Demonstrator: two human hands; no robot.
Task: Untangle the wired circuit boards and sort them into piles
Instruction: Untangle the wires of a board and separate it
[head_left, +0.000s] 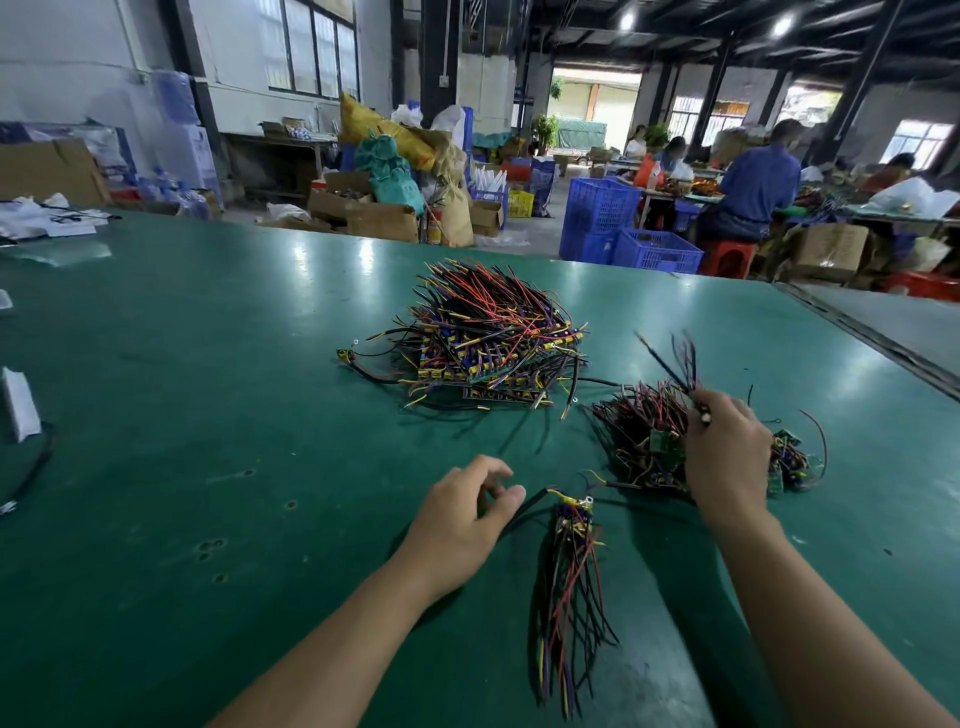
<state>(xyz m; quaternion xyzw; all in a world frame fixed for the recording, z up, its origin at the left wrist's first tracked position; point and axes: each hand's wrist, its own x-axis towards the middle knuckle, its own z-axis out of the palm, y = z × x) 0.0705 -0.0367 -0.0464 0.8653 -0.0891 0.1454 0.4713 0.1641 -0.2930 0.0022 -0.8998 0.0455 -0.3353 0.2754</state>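
A big stacked pile of wired circuit boards (493, 343) lies mid-table, with red, black and yellow wires fanning out. At the right sits a smaller tangled heap (644, 441) with green boards. My right hand (727, 452) hovers over that heap and grips a few black and red wires that stick up past its fingers. A small neat bundle of boards (574, 525) lies near me, its wires trailing toward the front edge. My left hand (467, 514) hovers just left of that bundle, fingers loosely curled and holding nothing.
The green table (208, 415) stretches wide to the left, with white packets (18, 402) at its left edge. Blue crates (623, 234), cardboard boxes and sacks stand beyond the far edge. Seated people work at a bench at the back right.
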